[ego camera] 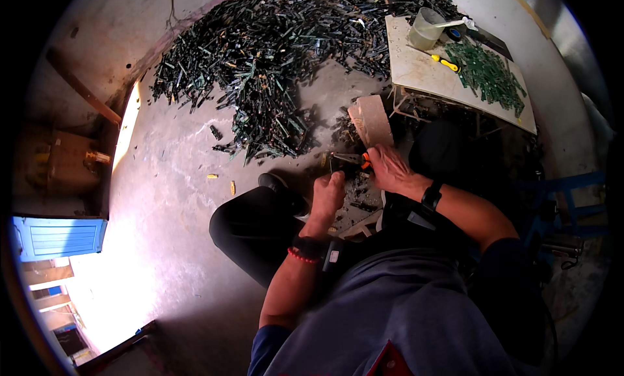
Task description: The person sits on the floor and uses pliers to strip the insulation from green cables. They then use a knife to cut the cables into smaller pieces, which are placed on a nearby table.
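My right hand (394, 170) grips a pair of pliers (347, 157) by its orange handles. The plier jaws point left and meet the top of a thin, narrow piece (332, 163). My left hand (328, 195) pinches the lower end of that piece between thumb and fingers. Its exact kind is too small to tell. Just beyond my right hand stands a brick-like block (374, 121), pale brown and worn. Small dark scraps (363, 206) lie on the floor below the hands, between my legs.
A large heap of dark strip-shaped parts (273, 59) covers the floor ahead. On the low table (414, 76) to the right are green circuit board pieces (487, 76), a yellow-handled screwdriver (444, 63) and a plastic cup (424, 32). Yellow pieces (232, 187) lie left of my foot.
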The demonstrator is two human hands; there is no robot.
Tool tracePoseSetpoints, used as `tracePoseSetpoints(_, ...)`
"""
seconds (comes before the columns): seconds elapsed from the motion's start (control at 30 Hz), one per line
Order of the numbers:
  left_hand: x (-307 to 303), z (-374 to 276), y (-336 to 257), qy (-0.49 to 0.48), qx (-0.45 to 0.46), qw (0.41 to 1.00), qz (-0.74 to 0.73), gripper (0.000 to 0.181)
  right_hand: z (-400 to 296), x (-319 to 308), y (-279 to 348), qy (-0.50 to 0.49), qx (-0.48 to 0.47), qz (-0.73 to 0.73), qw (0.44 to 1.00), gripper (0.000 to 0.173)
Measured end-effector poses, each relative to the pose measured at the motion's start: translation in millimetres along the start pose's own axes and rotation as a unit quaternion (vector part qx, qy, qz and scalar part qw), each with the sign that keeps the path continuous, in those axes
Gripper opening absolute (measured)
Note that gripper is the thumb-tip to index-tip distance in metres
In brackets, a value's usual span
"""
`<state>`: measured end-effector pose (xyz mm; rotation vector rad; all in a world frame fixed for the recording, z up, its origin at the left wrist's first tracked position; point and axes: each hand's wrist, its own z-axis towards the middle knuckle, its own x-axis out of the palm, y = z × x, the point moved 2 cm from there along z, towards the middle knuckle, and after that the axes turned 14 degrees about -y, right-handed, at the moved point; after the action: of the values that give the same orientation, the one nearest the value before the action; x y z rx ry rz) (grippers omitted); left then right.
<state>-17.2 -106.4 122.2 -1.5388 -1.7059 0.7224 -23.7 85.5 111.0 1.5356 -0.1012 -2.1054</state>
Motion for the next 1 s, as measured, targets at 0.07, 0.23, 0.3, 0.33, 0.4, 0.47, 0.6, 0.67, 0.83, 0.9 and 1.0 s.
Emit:
tracePoseSetpoints(0.07,-2,0,1,0.005,-0.008,1.0,-0.006,0.033,5,-2,-1,0.036,0.006,-0.001,0.999,0.023)
tracePoseSetpoints(0.23,-3,2,-3,-0.032,0.046,0.997,0.059,0.034,15,-22,-36,0.102,-0.139,-0.069,0.983,0.023)
tracePoseSetpoints(0.3,-8,-4,-19,-0.037,0.084,0.995,0.025,0.035,15,-28,-40,0.085,-0.131,-0.004,0.988,0.025)
tracePoseSetpoints(0.33,-10,-3,-22,-0.048,0.071,0.996,-0.023,0.036,16,-32,-37,0.082,-0.064,0.01,0.995,0.026)
tracePoseSetpoints(0.4,-13,3,-20,-0.043,0.077,0.996,-0.027,0.036,13,-34,-28,0.021,0.015,0.064,0.998,0.027)
tracePoseSetpoints(0.47,-9,5,-17,-0.031,0.083,0.996,-0.007,0.035,4,-25,-24,0.064,0.129,0.14,0.98,0.028)
tracePoseSetpoints(0.6,-6,2,-15,-0.007,0.054,0.998,-0.007,0.031,-11,-18,5,0.126,0.024,0.184,0.975,0.013)
tracePoseSetpoints(0.67,-8,0,-16,0.001,0.054,0.999,-0.002,0.03,-13,-22,19,0.129,-0.097,0.195,0.967,0.009)
tracePoseSetpoints(0.83,-2,1,-19,0.018,0.039,0.999,-0.023,0.034,1,-47,41,0.267,0.295,0.543,0.739,0.031)
tracePoseSetpoints(0.9,-1,0,-20,0.028,0.036,0.999,-0.029,0.037,1,-48,39,0.292,0.36,0.557,0.689,0.035)
tracePoseSetpoints(1.0,-1,1,-19,0.044,0.027,0.998,-0.043,0.038,5,-52,38,0.323,0.352,0.566,0.672,0.038)
